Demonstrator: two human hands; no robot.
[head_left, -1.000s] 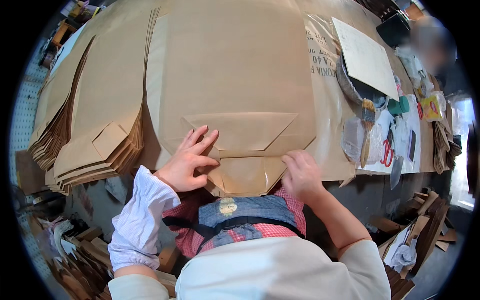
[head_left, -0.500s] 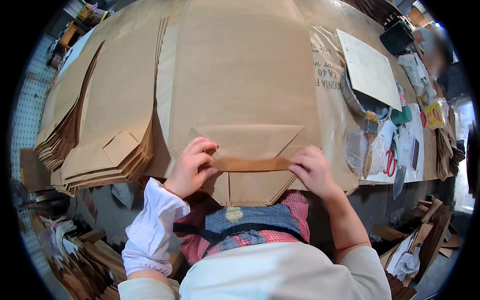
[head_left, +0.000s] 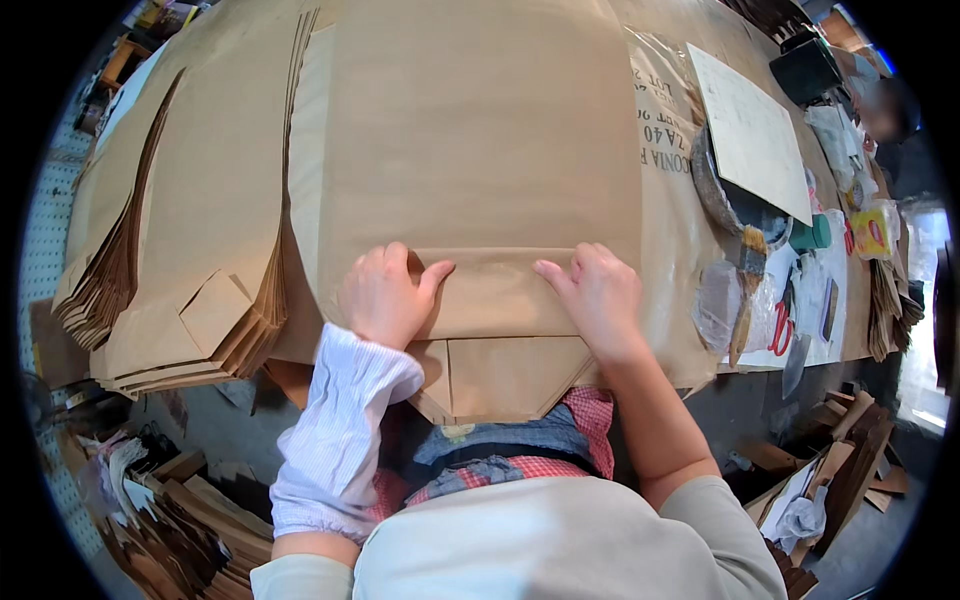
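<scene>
A white pinstriped sleeve cover [head_left: 335,440] on the left forearm, cream top, denim apron over red-checked shirt.

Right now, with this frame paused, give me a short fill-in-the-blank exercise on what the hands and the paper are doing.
1. Both hands, the left hand and the right hand, press flat on a folded flap of a brown ____ bag.
2. The stack of finished bags lies to the person's ____.
3. The brush with the wooden handle lies to the person's ____.
4. The white striped sleeve cover is on the ____ forearm.

Missing words: paper; left; right; left
</scene>
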